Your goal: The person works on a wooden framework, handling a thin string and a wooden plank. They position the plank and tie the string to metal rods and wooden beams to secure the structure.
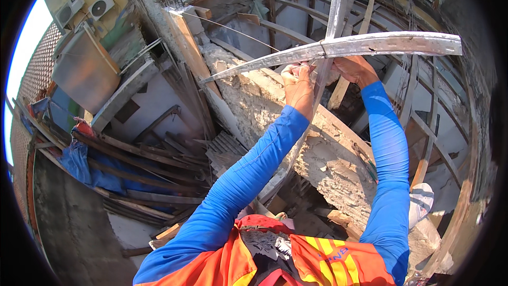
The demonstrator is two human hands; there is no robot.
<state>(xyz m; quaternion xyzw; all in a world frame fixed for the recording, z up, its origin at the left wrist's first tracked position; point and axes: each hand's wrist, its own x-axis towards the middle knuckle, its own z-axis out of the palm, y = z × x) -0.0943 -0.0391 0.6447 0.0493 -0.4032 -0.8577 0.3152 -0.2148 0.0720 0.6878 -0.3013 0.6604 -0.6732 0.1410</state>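
Two grey metal channels cross in front of me: a long crosswise metal channel (391,45) and an upright metal channel (338,2) running down toward me. A thin wire (322,48) loops over the crossing. Just below it, left of the upright, my left hand (298,86) is closed, fingertips pinched together; what they hold is too small to make out. On the other side my right hand (355,70) is curled in against the crossing. Its fingertips are partly hidden by the metal, and whatever they grip does not show.
A broken, rough-topped masonry wall (338,180) runs beneath my arms. Wooden roof beams (288,30) span open drops beyond it. Piled timber (153,161) and a blue tarp (76,161) lie lower left. A metal tank (84,71) stands farther back; a string (233,29) stretches toward the crossing.
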